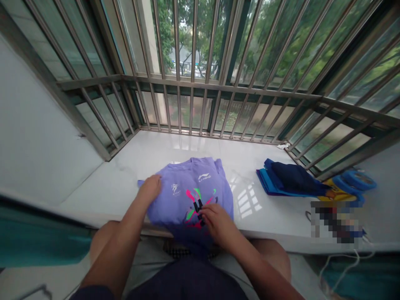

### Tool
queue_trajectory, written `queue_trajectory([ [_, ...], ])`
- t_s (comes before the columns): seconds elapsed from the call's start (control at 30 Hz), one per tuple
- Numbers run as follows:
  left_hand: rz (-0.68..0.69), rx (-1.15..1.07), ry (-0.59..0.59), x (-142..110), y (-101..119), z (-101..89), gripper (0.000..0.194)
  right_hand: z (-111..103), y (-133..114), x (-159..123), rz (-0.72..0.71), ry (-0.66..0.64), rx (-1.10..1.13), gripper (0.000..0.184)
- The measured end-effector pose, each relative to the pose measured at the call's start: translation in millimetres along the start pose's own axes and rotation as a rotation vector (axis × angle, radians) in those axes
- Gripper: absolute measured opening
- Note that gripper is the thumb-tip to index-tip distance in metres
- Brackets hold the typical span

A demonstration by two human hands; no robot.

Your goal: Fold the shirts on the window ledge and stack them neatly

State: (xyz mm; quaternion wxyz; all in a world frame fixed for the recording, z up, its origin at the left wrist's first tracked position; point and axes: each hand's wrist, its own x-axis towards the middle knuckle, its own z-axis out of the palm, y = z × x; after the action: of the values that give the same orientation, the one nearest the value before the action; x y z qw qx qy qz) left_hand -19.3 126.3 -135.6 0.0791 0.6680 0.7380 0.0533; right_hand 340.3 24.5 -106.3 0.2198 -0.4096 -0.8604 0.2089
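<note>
Well, from my head camera I look down at a lilac T-shirt (pixel 187 183) lying on a white marble window ledge (pixel 150 154), its near part drooping over the ledge's front edge towards my lap. My left hand (pixel 149 188) rests palm down on the shirt's left side, open, with the fingers loosely together, and a sleeve tip (pixel 140 182) pokes out just beside it. My right hand (pixel 217 223) sits over the pink, green and black print with its fingers curled down. It may be pinching a little cloth, but from this angle I cannot tell. Both hands are on the fabric, flattening and arranging it on the marble. Further right, a folded pile of blue and navy clothes (pixel 289 181) rests on the ledge, just beside a yellow printed cloth (pixel 337 187) and a round blue object (pixel 353 183). A pixelated patch (pixel 336 221) hides whatever lies below them. Metal window bars (pixel 200 108) stand behind the ledge.
</note>
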Motion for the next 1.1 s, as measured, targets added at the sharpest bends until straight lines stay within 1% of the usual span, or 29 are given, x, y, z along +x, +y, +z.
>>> queue_trajectory([
  [0.07, 0.029, -0.003, -0.014, -11, 28, 24.3, 0.053, -1, 24, 38, 0.021, 0.029, -0.107, 0.036],
  [0.13, 0.044, 0.016, 0.022, -23, 49, 45.7, 0.06, -1, 48, 74, 0.086, 0.03, -0.211, 0.038],
  [0.17, 0.073, 0.022, 0.035, -29, 55, 53.9, 0.063, -1, 61, 88, 0.134, 0.019, -0.258, 0.04],
  [0.23, 0.166, 0.015, 0.034, -35, 60, 63.4, 0.063, -2, 84, 109, 0.248, -0.016, -0.345, 0.045],
  [0.3, 0.267, -0.005, -0.002, -37, 55, 65.1, 0.062, -4, 106, 117, 0.366, -0.047, -0.418, 0.05],
  [0.37, 0.295, -0.006, -0.019, -33, 42, 62.4, 0.062, -8, 125, 111, 0.468, -0.054, -0.464, 0.054],
  [0.4, 0.271, 0.003, -0.017, -31, 33, 60.7, 0.061, -10, 133, 105, 0.512, -0.052, -0.479, 0.055],
  [0.47, 0.162, 0.037, 0.008, -26, 12, 58.0, 0.062, -13, 143, 85, 0.581, -0.043, -0.511, 0.056],
  [0.57, -0.036, 0.091, 0.063, -21, -19, 56.6, 0.065, -14, 147, 47, 0.66, -0.019, -0.583, 0.056],
  [0.63, -0.105, 0.11, 0.093, -20, -32, 56.5, 0.064, -14, 145, 24, 0.712, -0.007, -0.622, 0.055],
  [0.7, -0.127, 0.111, 0.126, -18, -35, 56.1, 0.062, -16, 141, 8, 0.766, 0.007, -0.647, 0.056],
  [0.77, -0.094, 0.086, 0.171, -11, -26, 55.1, 0.061, -18, 137, 5, 0.782, 0.036, -0.654, 0.056],
  [0.83, -0.021, 0.046, 0.207, 0, -10, 53.5, 0.059, -20, 135, 14, 0.723, 0.063, -0.631, 0.054],
  [0.9, 0.043, 0.02, 0.206, 16, 10, 50.8, 0.059, -19, 134, 32, 0.626, 0.053, -0.586, 0.05],
  [0.97, 0.058, -0.001, 0.161, 33, 27, 46.6, 0.056, -18, 134, 54, 0.57, 0.007, -0.525, 0.047],
  [1.0, 0.056, -0.018, 0.124, 40, 33, 43.7, 0.051, -18, 134, 64, 0.565, -0.018, -0.494, 0.044],
  [1.1, 0.085, -0.088, 0.016, 55, 40, 32.5, 0.029, -21, 135, 83, 0.548, -0.057, -0.42, 0.026],
])
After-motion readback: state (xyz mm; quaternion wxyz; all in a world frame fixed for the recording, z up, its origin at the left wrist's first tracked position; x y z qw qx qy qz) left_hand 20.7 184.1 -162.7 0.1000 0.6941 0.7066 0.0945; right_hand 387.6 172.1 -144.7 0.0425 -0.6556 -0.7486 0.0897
